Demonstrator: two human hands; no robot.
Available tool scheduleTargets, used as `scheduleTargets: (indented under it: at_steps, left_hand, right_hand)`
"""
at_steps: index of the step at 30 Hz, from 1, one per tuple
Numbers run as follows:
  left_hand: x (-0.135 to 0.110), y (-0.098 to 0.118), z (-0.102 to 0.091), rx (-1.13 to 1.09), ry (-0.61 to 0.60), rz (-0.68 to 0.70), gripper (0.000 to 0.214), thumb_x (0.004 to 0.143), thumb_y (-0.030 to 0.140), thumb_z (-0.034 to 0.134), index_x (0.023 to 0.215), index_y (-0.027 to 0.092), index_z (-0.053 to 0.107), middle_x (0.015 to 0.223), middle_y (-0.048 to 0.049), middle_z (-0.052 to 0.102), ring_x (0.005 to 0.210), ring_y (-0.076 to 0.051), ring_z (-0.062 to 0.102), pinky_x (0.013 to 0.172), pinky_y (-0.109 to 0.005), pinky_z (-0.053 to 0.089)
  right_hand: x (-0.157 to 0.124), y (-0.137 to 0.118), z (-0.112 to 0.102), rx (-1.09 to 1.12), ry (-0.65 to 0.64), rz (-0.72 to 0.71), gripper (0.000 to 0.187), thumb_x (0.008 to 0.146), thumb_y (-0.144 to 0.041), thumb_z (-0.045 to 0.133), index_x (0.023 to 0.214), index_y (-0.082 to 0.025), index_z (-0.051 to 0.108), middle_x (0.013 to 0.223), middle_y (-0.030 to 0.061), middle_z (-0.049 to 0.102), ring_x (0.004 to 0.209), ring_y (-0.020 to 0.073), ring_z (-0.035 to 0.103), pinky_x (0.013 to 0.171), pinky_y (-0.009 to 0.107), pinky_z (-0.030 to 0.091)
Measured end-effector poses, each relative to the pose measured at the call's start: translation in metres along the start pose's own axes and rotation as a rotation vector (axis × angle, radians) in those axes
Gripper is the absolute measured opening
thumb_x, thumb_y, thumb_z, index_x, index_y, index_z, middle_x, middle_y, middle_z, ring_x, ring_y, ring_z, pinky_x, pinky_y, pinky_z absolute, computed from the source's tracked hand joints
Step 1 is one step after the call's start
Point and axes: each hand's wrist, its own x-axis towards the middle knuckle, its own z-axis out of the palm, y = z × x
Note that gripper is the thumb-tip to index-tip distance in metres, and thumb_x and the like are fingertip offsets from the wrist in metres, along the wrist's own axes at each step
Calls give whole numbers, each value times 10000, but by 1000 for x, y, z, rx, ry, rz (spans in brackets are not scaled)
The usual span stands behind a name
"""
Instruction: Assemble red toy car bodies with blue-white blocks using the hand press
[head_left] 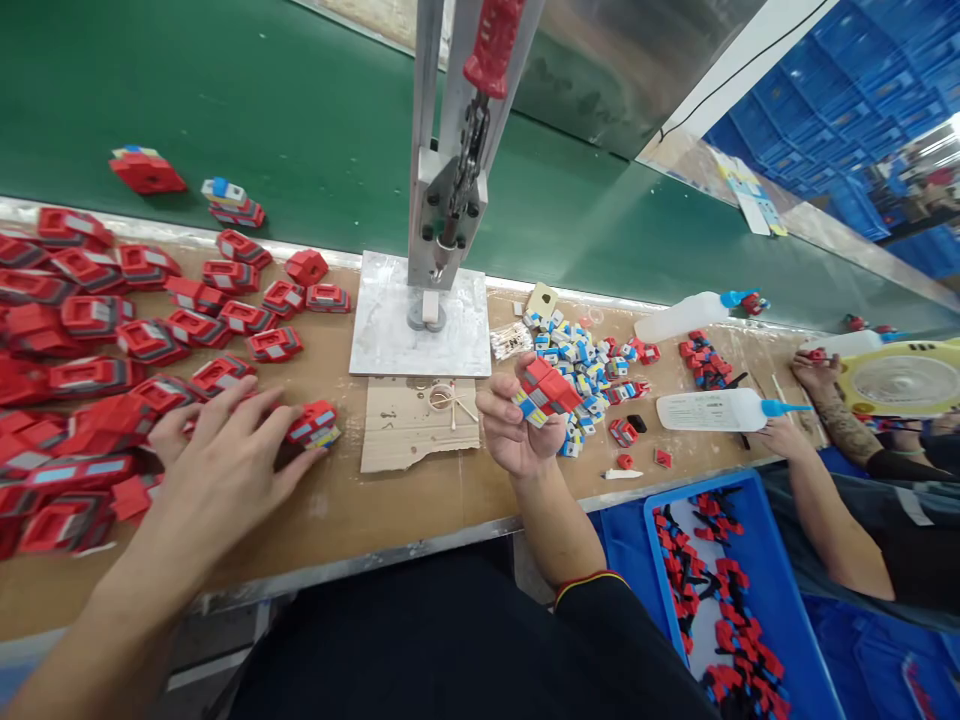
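My right hand is raised over the bench and grips a red toy part with a blue, white and yellow section on its lower side. My left hand is low over the left of the bench, fingers spread and bent among many red-and-grey toy shells. Just beyond its thumb and fingertips lies a red toy piece with blue and yellow ends. Whether a fingertip touches it, I cannot tell. Right of my right hand spreads a pile of small blue-white-yellow parts.
A hand press with a red handle stands on a metal base plate. Cardboard lies before it. Behind runs a green belt. Rightward are glue bottles, a blue tray of parts and co-workers' hands.
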Motion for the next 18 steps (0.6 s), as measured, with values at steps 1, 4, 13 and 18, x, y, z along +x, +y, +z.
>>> scheduleTargets:
  at_steps: [1,4,13,18]
  left_hand:
    - [-1,1,3,-52,11,3,377,1006,521,420,932,261,682,1168,-173,792,1340,-475,651,1088,-635,536]
    - [-8,5,10,-193,31,5,249,1005,389,466,948,316,698,1092,-75,835,1226,-402,745,1077,-614,546]
    - [17,29,-13,-752,123,-180,269,924,355,716,1184,385,657,1074,29,824,928,-255,824,846,-428,700]
    - [88,36,-5,-1125,84,-161,349,843,317,801,1075,277,543,1051,-36,815,972,-229,821,906,-401,690]
  right_hand:
    - [-1,-1,-1,-26,-5,-4,386,691,-531,900,994,-347,747,848,31,572,667,164,331,440,255,231]
    - [1,-13,-13,-167,17,-61,348,737,-543,870,942,-316,705,918,58,605,725,176,432,480,265,339]
    - [164,-119,-85,-1478,207,-476,353,932,-277,603,1284,-258,628,1186,113,720,1095,260,705,960,431,614]
    - [241,-116,-95,-1936,12,-280,455,842,-90,576,1272,-169,702,1256,166,772,1176,313,697,1148,527,535]
